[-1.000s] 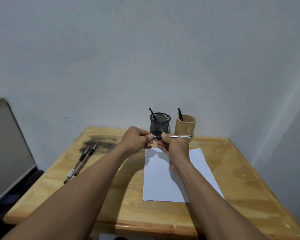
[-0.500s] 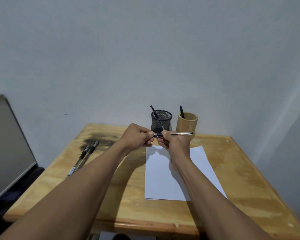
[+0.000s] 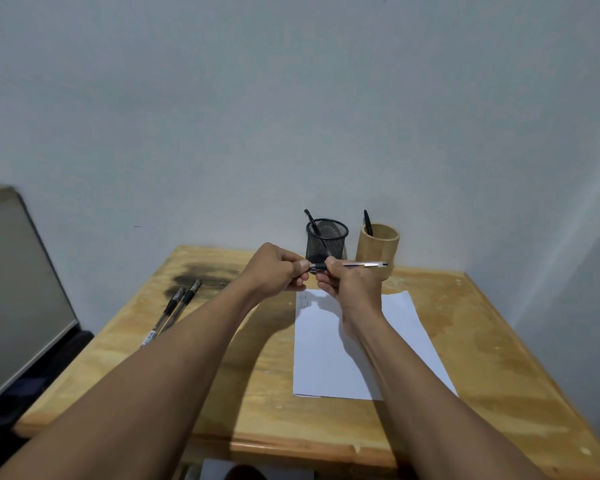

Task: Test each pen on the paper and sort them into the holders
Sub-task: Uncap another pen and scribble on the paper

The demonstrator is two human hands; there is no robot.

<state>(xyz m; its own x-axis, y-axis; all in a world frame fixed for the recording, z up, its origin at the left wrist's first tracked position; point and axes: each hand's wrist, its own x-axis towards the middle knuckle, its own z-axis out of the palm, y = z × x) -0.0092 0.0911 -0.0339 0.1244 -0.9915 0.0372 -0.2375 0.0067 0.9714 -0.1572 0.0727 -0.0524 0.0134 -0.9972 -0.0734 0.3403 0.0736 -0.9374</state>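
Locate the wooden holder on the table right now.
In the head view, the wooden holder stands at the far edge of the table, right of the black mesh holder, beyond the paper.

A pale wooden worktop (image 3: 499, 358), dark-stained at its far left, stood in a corner of plain whitish walls (image 3: 291, 98), a grey cabinet (image 3: 14, 289) beside it on dark floor (image 3: 0, 422).

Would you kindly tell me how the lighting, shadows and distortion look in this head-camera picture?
Head view: soft, even light, no glare; both forearms throw soft shadows on the wooden table and the paper; the wide-angle lens stretches the forearms; the pen pinched by the left hand and right hand looks sharp; the paper's scribbles are too faint to read.
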